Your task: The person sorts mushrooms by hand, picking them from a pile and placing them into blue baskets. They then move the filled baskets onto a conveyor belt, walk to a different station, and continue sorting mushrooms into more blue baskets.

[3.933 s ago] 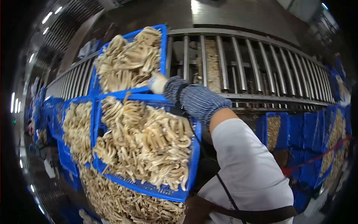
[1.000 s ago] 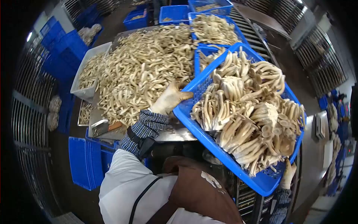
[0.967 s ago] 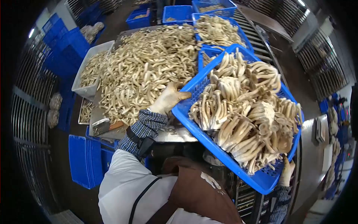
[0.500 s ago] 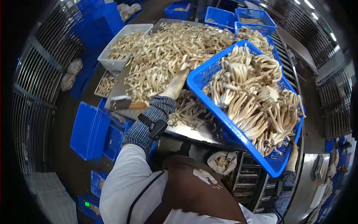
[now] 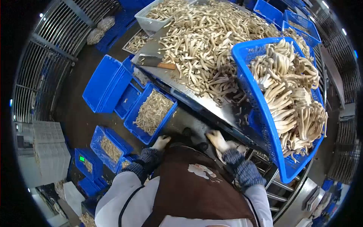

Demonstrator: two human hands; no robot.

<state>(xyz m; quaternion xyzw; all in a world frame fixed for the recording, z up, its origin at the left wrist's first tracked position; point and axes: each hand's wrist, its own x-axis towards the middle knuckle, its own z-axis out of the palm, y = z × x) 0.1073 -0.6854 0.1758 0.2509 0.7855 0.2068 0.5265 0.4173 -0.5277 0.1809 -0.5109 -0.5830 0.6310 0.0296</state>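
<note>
My left hand [image 5: 162, 142], in a pale glove, is held low before the brown apron, just beside a blue crate [image 5: 133, 125] of cut mushroom pieces [image 5: 154, 112]. Its fingers are loosely bent and I see nothing in them. My right hand [image 5: 218, 141], gloved too, hangs near the table's front edge, fingers slightly curled and apart, holding nothing visible. To its upper right a blue basket [image 5: 261, 109] full of clustered long-stemmed mushrooms [image 5: 291, 98] rests tilted at the table's right end. Neither hand touches it. A loose mushroom heap [image 5: 211, 41] covers much of the metal table [image 5: 181, 80].
A cleaver [image 5: 157, 63] with a wooden handle lies at the table's left corner. Behind it stands a white tub [image 5: 145, 23] of mushrooms. Stacked blue crates [image 5: 107, 85] and a crate on a lit scale [image 5: 85, 164] are on the floor at left. Metal rails [image 5: 278, 185] run at right.
Both hands have come off the blue basket and drawn back in front of the apron. The basket now rests at the table's right end. My view has swung downward and left.
</note>
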